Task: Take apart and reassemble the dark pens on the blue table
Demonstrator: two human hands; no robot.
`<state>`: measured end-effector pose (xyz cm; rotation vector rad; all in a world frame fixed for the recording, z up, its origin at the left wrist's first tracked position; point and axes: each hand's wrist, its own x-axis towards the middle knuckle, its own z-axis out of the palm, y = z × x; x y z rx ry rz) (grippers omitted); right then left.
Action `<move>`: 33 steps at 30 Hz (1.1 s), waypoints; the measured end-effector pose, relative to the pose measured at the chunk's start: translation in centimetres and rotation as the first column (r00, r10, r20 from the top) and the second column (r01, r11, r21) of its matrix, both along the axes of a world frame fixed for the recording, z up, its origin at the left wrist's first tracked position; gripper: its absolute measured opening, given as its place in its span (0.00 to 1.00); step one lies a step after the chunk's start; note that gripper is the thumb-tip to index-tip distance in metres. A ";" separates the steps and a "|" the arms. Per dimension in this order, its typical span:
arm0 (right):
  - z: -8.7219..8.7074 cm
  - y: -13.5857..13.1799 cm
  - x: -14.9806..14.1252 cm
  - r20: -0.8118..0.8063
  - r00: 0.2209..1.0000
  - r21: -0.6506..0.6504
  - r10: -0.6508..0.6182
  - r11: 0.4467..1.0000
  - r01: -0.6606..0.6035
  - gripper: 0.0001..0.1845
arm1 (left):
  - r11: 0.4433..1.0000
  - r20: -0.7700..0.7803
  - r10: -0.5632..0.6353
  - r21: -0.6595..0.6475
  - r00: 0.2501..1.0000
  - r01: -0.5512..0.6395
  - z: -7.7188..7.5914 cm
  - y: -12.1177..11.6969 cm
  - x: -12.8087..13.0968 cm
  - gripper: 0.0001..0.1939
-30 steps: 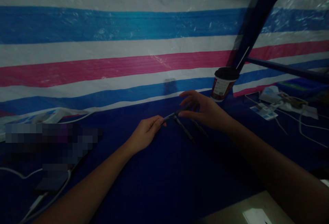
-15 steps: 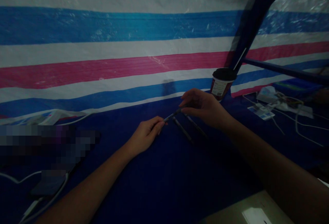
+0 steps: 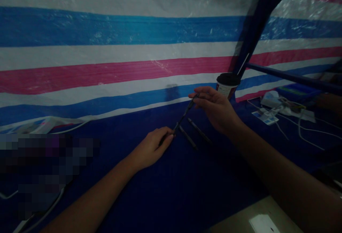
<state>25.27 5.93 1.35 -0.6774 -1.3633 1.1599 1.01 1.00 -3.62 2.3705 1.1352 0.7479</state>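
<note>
A slim dark pen [image 3: 185, 114] slants up between my two hands, with a slight bend in its line; whether it is one piece or two parts I cannot make out. My left hand [image 3: 155, 144] pinches its lower end just above the dark blue surface [image 3: 149, 197]. Thumb and fingers of my right hand [image 3: 213, 106] close on the upper end, higher and farther right. Two more dark pens lie side by side beneath: one pen [image 3: 188, 138] nearer my left hand, the other pen [image 3: 199, 129] below my right hand.
Behind my right hand stands a lidded paper cup [image 3: 227, 81]. White cables and a power strip [image 3: 285, 104] lie at the right. A striped plastic sheet [image 3: 120, 72] hangs at the back. Blurred-out items and a cable are at left; a pale box [image 3: 240, 215] sits near the front.
My right hand has risen slightly, and the pen between my hands now tilts more steeply, with a longer stretch of it showing. The view has shifted a little.
</note>
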 end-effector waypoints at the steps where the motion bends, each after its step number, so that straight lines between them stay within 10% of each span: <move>1: 0.1 0.1 0.1 -0.012 1.000 0.005 -0.017 1.000 0.017 0.17 | 1.000 -0.006 0.002 0.007 1.000 -0.002 0.0 0.0 0.0 0.13; 16: -0.9 0.4 0.1 0.262 0.955 -0.025 0.141 0.990 -0.139 0.10 | 0.998 0.150 0.047 0.038 0.988 -0.053 -0.3 0.0 -0.3 0.14; 21: 0.3 -0.3 1.0 0.662 0.741 -0.007 0.111 0.990 -0.143 0.15 | 0.993 0.157 0.019 0.108 0.987 -0.037 -0.6 0.5 -0.4 0.11; 28: 1.6 -1.4 1.3 0.807 0.590 0.106 -0.005 0.985 -0.137 0.24 | 0.984 0.168 0.062 0.157 0.984 -0.088 -0.7 0.8 -0.6 0.10; 33: 1.2 -1.2 1.1 0.791 0.612 0.152 -0.018 0.974 -0.168 0.17 | 0.982 0.161 0.072 0.159 0.984 -0.098 -0.6 0.8 -0.6 0.11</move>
